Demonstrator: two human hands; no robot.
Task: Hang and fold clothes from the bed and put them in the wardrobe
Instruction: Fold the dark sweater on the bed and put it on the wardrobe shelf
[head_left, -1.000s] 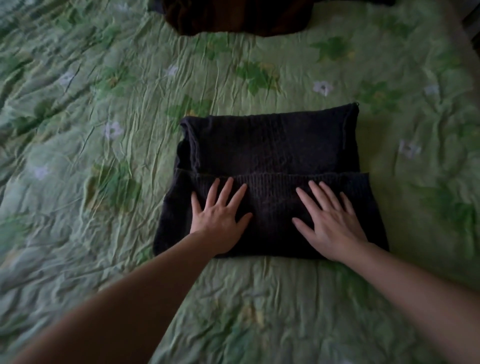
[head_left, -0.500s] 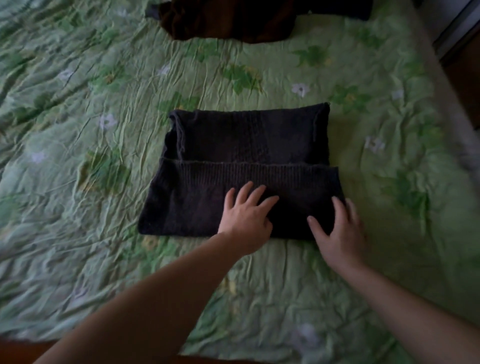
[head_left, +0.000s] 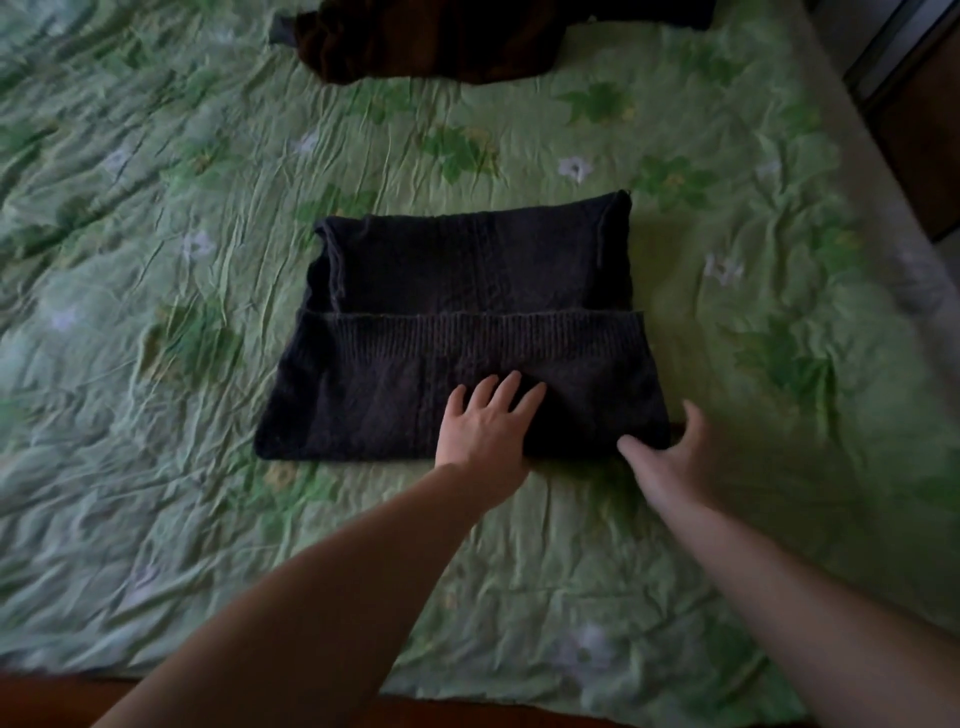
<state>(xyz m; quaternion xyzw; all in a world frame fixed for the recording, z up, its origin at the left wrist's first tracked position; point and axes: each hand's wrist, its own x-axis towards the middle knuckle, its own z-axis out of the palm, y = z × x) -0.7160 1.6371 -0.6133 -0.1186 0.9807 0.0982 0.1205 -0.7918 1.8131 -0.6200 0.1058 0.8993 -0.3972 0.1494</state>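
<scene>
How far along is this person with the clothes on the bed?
Partly done. The dark knit sweater already lies folded on the green floral bedspread, its ribbed hem turned up. In hand: the left hand presses flat on it while the right hand reaches its right corner. Left: a dark brown garment lies unfolded at the far edge, and nothing is in a wardrobe yet.

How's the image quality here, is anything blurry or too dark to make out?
Head view: dim overall; the right hand is motion-blurred, the left hand sharper on the dark sweater, whose knit barely shows; the bedspread smears toward the edges.
</scene>
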